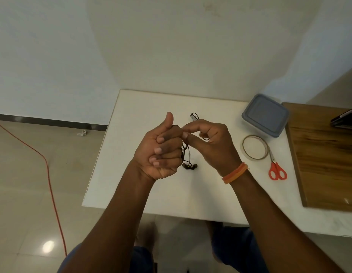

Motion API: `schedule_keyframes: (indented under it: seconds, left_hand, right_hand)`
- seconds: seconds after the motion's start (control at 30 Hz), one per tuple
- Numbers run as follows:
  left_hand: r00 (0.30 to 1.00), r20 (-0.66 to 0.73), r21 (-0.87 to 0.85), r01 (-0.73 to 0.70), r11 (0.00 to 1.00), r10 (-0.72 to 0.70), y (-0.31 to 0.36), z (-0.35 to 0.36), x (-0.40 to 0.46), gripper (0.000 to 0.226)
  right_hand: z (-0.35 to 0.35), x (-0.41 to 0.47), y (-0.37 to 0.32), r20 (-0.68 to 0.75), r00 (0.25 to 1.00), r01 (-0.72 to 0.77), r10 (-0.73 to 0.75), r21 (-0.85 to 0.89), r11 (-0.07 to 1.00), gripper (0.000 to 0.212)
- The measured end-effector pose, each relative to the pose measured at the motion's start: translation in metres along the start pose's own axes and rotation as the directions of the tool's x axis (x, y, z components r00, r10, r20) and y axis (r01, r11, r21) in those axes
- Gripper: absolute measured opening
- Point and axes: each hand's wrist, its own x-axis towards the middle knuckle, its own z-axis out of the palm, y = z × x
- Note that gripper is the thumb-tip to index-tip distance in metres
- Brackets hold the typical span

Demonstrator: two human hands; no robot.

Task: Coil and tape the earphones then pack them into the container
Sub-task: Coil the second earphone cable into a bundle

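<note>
Left hand (161, 152) curls round earphones (188, 154), buds dangling below its grip; right hand (208, 140) pinches the cable.

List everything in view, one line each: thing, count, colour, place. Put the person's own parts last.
earphones: one pair, black, held over the table between both hands, buds hanging down
container: one, clear with grey lid on, table's far right
tape roll: one, clear, beside the container
scissors: one, red handles, touching the tape roll
table: one, white
wooden board: one, brown, right of table
cable: one, red, on the floor
wristband: one, orange, right wrist
left hand: curled round the cord
right hand: pinching the cord
</note>
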Motion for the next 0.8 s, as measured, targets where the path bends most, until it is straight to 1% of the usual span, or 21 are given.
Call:
schedule_keyframes:
  seconds: [0.03,0.1,0.13,0.17,0.27,0.37,0.47,0.53,0.6,0.67,0.73,0.8]
  left_hand:
    - [1.000,-0.012,0.012,0.010,1.000,-0.009,0.000,0.000,0.000,0.056]
    - [0.999,-0.033,0.044,0.029,0.999,-0.027,-0.001,-0.001,0.001,0.056]
    - [0.999,-0.036,0.059,0.035,0.998,-0.033,-0.002,-0.002,0.002,0.056]
    - [0.999,-0.034,0.066,0.036,0.997,-0.034,-0.003,-0.002,0.003,0.055]
    - [1.000,0.004,0.040,0.019,0.999,-0.019,-0.004,0.000,0.004,0.056]
    - [0.998,0.064,0.006,0.001,1.000,-0.001,-0.004,0.001,0.002,0.056]
    - [0.993,0.118,-0.022,-0.029,0.999,0.032,-0.002,0.002,0.001,0.056]
    - [0.990,0.100,0.001,-0.102,0.995,0.101,-0.001,0.003,0.002,0.055]
    - [0.979,0.069,0.011,-0.195,0.981,0.194,0.001,0.002,0.003,0.056]
    - [0.957,0.008,0.011,-0.289,0.957,0.289,0.002,0.005,0.003,0.061]
    - [0.918,-0.091,0.113,-0.376,0.920,0.387,0.002,0.011,0.002,0.063]
    - [0.864,-0.190,0.257,-0.415,0.873,0.467,-0.001,0.018,0.005,0.058]
  right_hand:
    - [-0.001,0.001,0.000,0.011,0.998,-0.058,0.057,0.046,0.997,0.006]
    - [-0.001,0.003,-0.003,0.025,0.985,-0.172,0.170,0.191,0.966,0.012]
    - [0.000,0.004,-0.003,0.039,0.975,-0.223,0.220,0.237,0.946,0.018]
    - [0.000,0.004,-0.001,0.063,0.964,-0.266,0.258,0.243,0.933,0.023]
    - [0.002,0.003,0.003,0.137,0.936,-0.347,0.325,0.194,0.918,0.039]
    - [0.002,0.001,0.006,0.105,0.932,-0.359,0.346,0.150,0.921,0.058]
    - [0.004,0.002,0.002,0.138,0.918,-0.386,0.373,0.083,0.919,0.064]
    - [0.009,0.001,0.001,0.181,0.899,-0.413,0.399,0.047,0.909,0.061]
    - [0.014,-0.001,0.005,0.235,0.885,-0.415,0.402,0.005,0.910,0.068]
    - [0.019,-0.004,0.006,0.308,0.852,-0.444,0.424,-0.006,0.896,0.069]
    - [0.021,-0.004,0.007,0.348,0.817,-0.477,0.460,-0.042,0.878,0.066]
    - [0.021,-0.003,0.007,0.369,0.784,-0.515,0.499,-0.062,0.855,0.058]
